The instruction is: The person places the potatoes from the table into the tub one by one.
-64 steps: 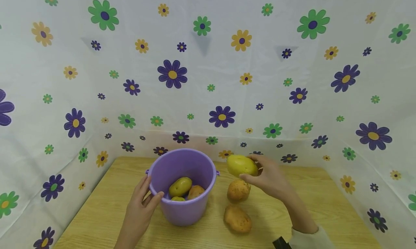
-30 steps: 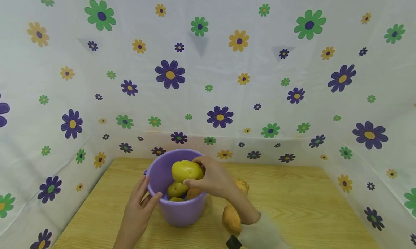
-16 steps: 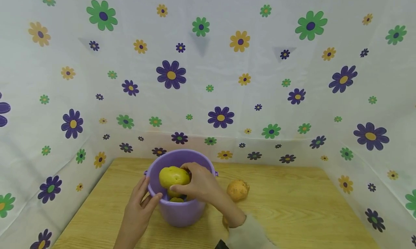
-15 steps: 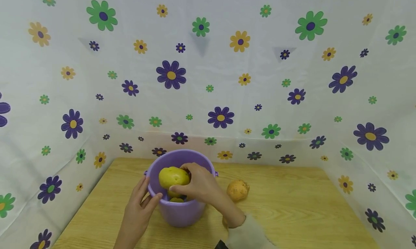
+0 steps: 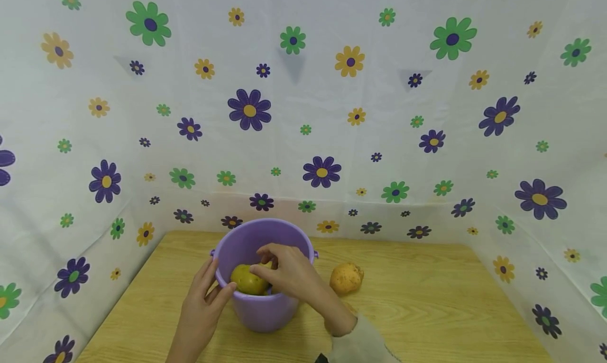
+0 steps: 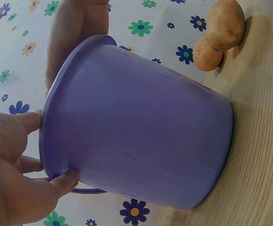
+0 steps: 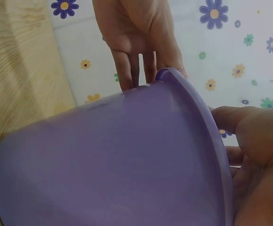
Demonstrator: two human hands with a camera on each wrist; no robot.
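Note:
A purple bucket (image 5: 266, 313) stands on the wooden table. My left hand (image 5: 201, 302) grips its rim at the left, thumb over the edge and fingers along the outside. Inside the bucket lies a yellow potato (image 5: 245, 280). Just above it and to its right, my right hand (image 5: 291, 271) reaches in over the rim, fingers loosely bent and the thumb close to the potato. Other potatoes in the bucket are mostly hidden by this hand. In the right wrist view the bucket wall (image 7: 112, 155) blocks the inside, with the right hand (image 7: 261, 165) at the rim.
Right of the bucket a brown potato (image 5: 347, 278) lies on the table (image 5: 441, 310). A second one is nearly covered by my right forearm; the left wrist view shows both, the larger potato (image 6: 225, 23) in front. A flower-printed sheet (image 5: 294, 141) surrounds the table.
My right hand carried the yellow potato left from above the table into the bucket, lowered it and let go. The left hand stays on the rim.

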